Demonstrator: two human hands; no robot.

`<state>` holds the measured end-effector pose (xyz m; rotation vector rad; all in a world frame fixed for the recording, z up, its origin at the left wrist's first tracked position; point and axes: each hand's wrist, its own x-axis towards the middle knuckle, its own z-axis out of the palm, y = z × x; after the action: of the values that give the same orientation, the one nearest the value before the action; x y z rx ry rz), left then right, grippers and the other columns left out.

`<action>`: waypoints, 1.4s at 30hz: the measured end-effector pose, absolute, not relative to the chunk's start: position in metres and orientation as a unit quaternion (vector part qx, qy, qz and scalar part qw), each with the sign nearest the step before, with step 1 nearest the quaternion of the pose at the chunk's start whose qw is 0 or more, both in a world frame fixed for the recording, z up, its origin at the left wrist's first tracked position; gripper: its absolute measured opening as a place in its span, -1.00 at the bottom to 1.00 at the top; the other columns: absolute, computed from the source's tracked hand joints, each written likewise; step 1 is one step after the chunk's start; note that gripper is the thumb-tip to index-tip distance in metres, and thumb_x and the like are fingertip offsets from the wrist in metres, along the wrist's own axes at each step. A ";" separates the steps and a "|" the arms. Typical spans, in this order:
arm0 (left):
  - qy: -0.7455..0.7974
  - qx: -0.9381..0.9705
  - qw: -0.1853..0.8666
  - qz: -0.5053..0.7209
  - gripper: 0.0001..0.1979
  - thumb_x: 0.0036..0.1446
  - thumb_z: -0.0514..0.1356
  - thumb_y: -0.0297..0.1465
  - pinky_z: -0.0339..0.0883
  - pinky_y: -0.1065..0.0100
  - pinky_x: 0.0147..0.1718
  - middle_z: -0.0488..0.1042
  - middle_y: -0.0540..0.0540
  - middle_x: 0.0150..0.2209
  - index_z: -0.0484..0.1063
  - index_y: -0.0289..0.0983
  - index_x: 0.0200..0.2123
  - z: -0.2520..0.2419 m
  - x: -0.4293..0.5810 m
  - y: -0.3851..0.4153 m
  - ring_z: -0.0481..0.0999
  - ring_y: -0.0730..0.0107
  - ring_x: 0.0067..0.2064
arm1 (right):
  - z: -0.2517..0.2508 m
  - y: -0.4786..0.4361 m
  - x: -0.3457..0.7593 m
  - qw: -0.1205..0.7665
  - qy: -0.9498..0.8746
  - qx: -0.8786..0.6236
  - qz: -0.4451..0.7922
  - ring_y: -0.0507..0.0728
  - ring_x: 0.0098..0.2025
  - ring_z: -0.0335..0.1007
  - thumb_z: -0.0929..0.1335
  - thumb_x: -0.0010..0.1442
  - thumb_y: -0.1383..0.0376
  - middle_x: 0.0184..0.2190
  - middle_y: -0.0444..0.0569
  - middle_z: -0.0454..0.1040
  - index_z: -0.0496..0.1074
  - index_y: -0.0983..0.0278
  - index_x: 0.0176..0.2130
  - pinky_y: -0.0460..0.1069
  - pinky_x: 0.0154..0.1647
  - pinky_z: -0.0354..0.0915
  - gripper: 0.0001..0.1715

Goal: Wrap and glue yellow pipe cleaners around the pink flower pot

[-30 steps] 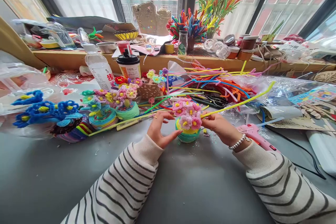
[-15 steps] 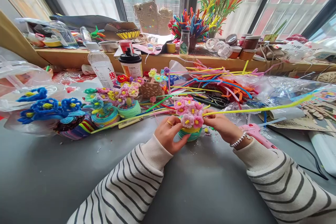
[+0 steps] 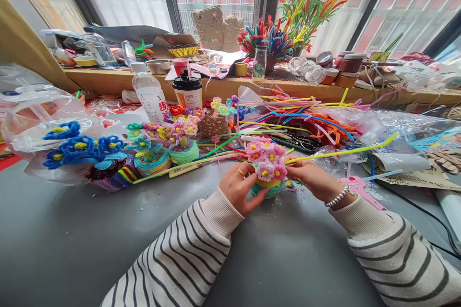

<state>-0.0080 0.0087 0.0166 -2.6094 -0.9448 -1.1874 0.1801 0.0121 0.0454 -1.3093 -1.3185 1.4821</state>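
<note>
A small pot wrapped in turquoise pipe cleaner [image 3: 265,192], with a yellow band at its top, stands on the grey table. A bunch of pink pipe cleaner flowers [image 3: 265,159] with yellow centres sits on top of it. My left hand [image 3: 238,188] is closed around the pot's left side, thumb at the front. Behind the flowers on the right, my right hand [image 3: 312,178] pinches a yellow pipe cleaner [image 3: 347,153], whose long free end points right. Its fingertips are partly hidden by the flowers, and so is the pipe cleaner's other end.
Other pipe cleaner flower pots, one with blue flowers [image 3: 81,147], stand at the left near a water bottle [image 3: 149,98] and a lidded cup [image 3: 187,91]. Loose pipe cleaners [image 3: 317,115] lie piled behind. A pink glue gun [image 3: 360,191] rests right of my right wrist.
The yellow pipe cleaner's free end has drawn in toward my right hand, so less sticks out to the right. The whole view has shifted slightly; my left hand stays at the pot.
</note>
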 end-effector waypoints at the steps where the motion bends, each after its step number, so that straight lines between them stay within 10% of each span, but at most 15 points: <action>1: -0.312 -0.863 0.062 -0.393 -0.79 -0.07 0.10 -0.28 0.30 0.31 -0.42 0.30 -0.13 -0.43 0.35 -0.31 -0.42 0.017 -0.008 0.009 0.29 0.36 -0.40 | 0.045 0.012 0.181 0.367 -0.515 -0.514 0.580 0.06 -0.27 0.31 0.38 -0.21 0.22 -0.37 -0.09 0.44 0.42 0.26 -0.42 -0.05 -0.23 0.19 -0.75; 20: -0.272 -0.855 0.069 -0.437 -0.86 -0.06 0.16 -0.38 0.31 0.35 -0.41 0.35 -0.08 -0.42 0.34 -0.28 -0.37 0.015 -0.014 0.008 0.33 0.43 -0.40 | 0.040 0.019 0.184 0.379 -0.576 -0.614 0.384 0.08 -0.37 0.28 0.32 -0.17 0.18 -0.44 -0.03 0.40 0.38 0.35 -0.37 -0.03 -0.34 0.18 -0.66; 30: -0.476 -0.728 -0.233 -0.434 -0.09 -0.37 0.29 -0.16 0.26 0.06 -0.17 0.23 -0.26 -0.11 -0.14 -0.29 0.01 0.002 0.011 -0.001 0.31 0.13 -0.10 | 0.045 0.013 0.183 0.379 -0.614 -0.623 0.302 0.07 -0.39 0.25 0.31 -0.15 0.18 -0.44 -0.04 0.37 0.41 0.33 -0.41 -0.04 -0.39 0.18 -0.70; 42: -0.193 -0.711 -0.618 -0.274 -0.19 -0.40 0.31 -0.41 -0.01 0.08 0.03 0.09 -0.30 0.05 -0.12 -0.21 -0.09 0.011 -0.023 0.072 0.14 0.12 0.08 | 0.046 -0.009 0.174 0.354 -0.656 -0.600 0.290 -0.01 -0.51 0.15 0.28 -0.08 0.05 -0.51 -0.11 0.30 0.36 0.28 -0.49 -0.09 -0.51 0.12 -0.67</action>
<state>-0.0234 0.0717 0.0113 -4.0483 -1.0996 -1.5581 0.1744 -0.0091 0.0461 -1.5523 -1.6949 0.7503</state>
